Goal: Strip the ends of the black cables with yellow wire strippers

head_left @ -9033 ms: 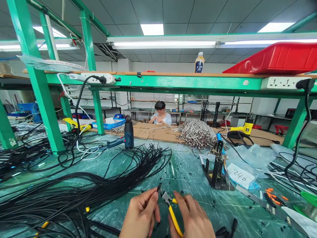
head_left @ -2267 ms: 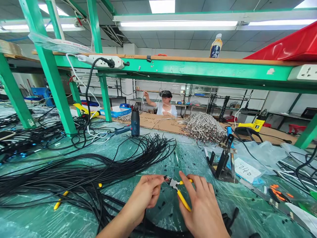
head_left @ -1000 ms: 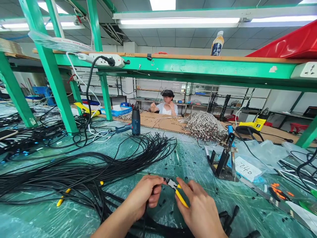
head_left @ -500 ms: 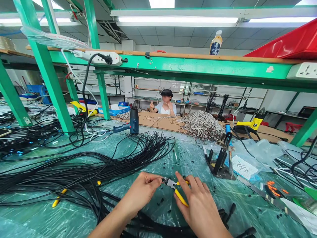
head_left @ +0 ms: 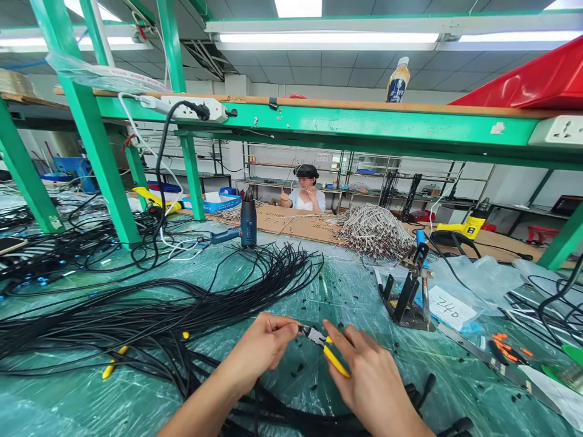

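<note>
My right hand (head_left: 367,364) is wrapped round a pair of yellow-handled diagonal cutters (head_left: 336,360), with the index finger stretched along the upper handle. The metal jaws point left, toward my left hand (head_left: 266,343). Thumb and forefinger of that hand pinch the dark end of a black cable (head_left: 300,328), right at the cutter tips. Most of this cable is hidden by the fingers. Below the wrists runs a thick bundle of black cables (head_left: 291,416) with larger black ends at the right. Small black scraps (head_left: 298,368) lie scattered on the green table surface around the hands.
A large bundle of black cables (head_left: 204,306) spreads across the left. Behind it stands a dark heat gun (head_left: 248,221). To the right are a metal stand (head_left: 410,291), a paper marked 240 (head_left: 450,306) and orange-handled pliers (head_left: 503,349). A person (head_left: 307,194) sits beyond a pile of pale cables (head_left: 376,229).
The cutter handles have come closer together, and the cutters sit slightly further right. My left hand keeps its pinch at their tips. The whole view has shifted a little.
</note>
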Action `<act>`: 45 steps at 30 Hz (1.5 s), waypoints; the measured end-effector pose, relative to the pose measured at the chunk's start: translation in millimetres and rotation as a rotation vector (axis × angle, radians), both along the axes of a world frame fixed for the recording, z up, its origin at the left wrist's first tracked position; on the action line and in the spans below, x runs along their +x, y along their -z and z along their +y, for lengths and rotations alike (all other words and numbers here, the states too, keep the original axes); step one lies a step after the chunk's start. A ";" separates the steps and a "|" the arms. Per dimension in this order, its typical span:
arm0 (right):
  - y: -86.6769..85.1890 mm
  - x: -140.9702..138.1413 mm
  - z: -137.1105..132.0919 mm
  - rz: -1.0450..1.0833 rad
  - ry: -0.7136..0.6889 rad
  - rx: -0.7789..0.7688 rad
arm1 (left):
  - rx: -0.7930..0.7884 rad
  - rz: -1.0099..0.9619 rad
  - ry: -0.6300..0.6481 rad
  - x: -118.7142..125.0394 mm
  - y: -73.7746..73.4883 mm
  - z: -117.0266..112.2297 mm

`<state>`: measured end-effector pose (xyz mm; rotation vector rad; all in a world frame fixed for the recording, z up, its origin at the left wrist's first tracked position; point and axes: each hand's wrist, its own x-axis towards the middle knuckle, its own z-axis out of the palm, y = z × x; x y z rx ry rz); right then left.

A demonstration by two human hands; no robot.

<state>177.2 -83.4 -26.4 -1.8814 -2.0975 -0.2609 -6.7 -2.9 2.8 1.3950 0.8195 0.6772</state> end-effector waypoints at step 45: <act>3.8 -0.8 -2.5 0.231 -0.022 -0.034 | 0.102 0.190 0.030 2.7 -0.2 -4.7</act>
